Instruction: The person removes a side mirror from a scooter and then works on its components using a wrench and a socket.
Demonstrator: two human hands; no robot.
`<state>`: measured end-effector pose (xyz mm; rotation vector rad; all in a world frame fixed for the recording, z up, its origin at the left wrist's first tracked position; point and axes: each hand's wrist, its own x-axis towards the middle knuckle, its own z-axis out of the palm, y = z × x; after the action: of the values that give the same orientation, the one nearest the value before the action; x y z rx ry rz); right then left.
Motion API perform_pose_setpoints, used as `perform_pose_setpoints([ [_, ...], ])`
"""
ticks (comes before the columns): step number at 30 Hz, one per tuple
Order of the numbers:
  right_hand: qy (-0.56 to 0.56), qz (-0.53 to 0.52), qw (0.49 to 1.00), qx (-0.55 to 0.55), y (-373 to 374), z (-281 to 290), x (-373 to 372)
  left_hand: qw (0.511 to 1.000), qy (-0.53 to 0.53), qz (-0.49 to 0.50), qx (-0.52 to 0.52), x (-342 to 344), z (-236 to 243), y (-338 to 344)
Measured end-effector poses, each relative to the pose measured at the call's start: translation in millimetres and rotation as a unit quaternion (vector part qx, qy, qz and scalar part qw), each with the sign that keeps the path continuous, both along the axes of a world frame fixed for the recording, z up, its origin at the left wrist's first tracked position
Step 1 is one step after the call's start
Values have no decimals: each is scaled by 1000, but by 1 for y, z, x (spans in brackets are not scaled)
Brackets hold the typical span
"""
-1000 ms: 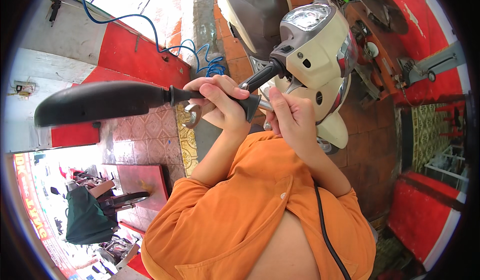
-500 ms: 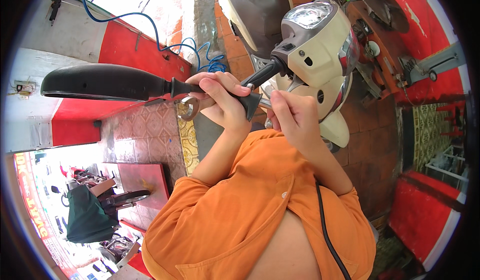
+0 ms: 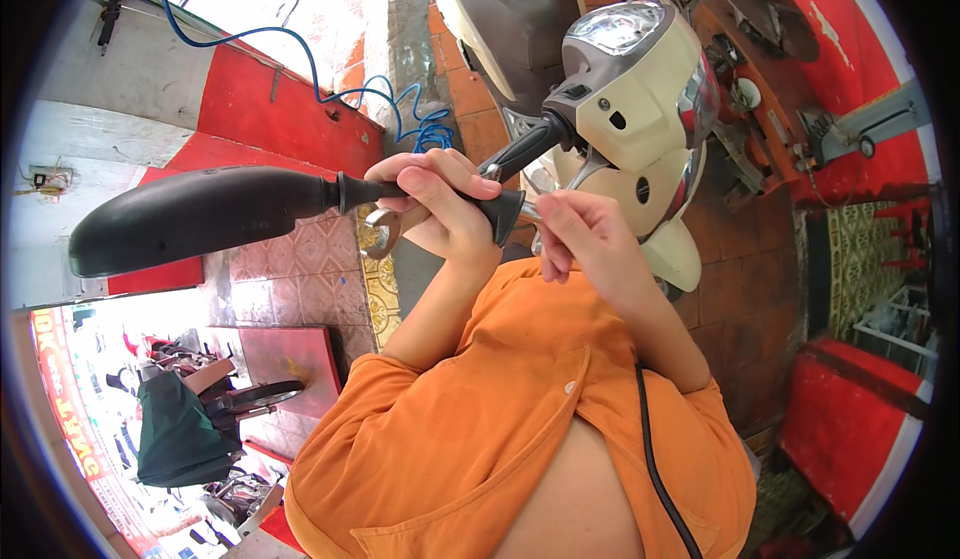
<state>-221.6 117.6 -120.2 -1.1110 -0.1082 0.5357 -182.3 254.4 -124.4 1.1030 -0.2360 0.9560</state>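
My left hand [image 3: 435, 204] is closed around the stem of a black scooter mirror [image 3: 200, 214], whose head points left. A metal open-end wrench [image 3: 382, 234] hangs from under the same hand. My right hand [image 3: 585, 239] pinches the lower end of the mirror stem just right of the rubber boot. Both hands are held right below the black handlebar grip [image 3: 520, 149] of a cream scooter [image 3: 640, 109]. What lies between my right fingertips is hidden.
The scooter's brown seat [image 3: 510, 9] stretches away at the top. A blue coiled air hose [image 3: 420, 129] lies by a red wall. Patterned floor tiles [image 3: 290, 279] are at the left, and red stands and machine parts [image 3: 860, 139] at the right.
The mirror head swung upward and then came back down to the left. Both hands stayed on the stem by the handlebar.
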Motion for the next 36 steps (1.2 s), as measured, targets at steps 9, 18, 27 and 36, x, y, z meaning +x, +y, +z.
perform_pose_setpoints([
  [9,-381,-205,885,-170,6,-1,5,999,6,-7,-35,9,3,7],
  [18,-405,-151,864,-257,9,-3,19,999,11,3,-38,11,4,2],
  [27,-18,54,998,-32,0,18,21,996,65,11,-61,14,0,10],
  [36,-539,-233,751,-300,19,15,14,997,9,-13,-80,16,3,13],
])
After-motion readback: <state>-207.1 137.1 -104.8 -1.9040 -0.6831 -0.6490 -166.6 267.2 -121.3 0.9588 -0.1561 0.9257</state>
